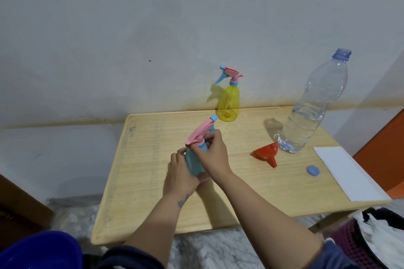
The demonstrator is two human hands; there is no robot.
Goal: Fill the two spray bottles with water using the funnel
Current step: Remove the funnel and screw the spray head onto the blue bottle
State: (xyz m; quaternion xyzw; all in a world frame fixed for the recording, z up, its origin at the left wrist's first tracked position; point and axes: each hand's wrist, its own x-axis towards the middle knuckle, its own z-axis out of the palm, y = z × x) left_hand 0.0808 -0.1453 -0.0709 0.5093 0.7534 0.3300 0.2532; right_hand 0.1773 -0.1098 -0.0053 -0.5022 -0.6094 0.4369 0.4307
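The blue spray bottle (193, 165) is tilted above the table (153, 192) — my left hand (179, 178) wraps its light, squeezable body, my right hand (215, 152) pinches the collar under the pink spray head (200, 133), best grip for unscrewing. Red funnel (265, 154), open water bottle (314, 105) and yellow spray bottle (229, 102) stand nearby.

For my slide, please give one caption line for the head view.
Both hands grip the blue spray bottle at its collar; funnel and open water bottle wait nearby.
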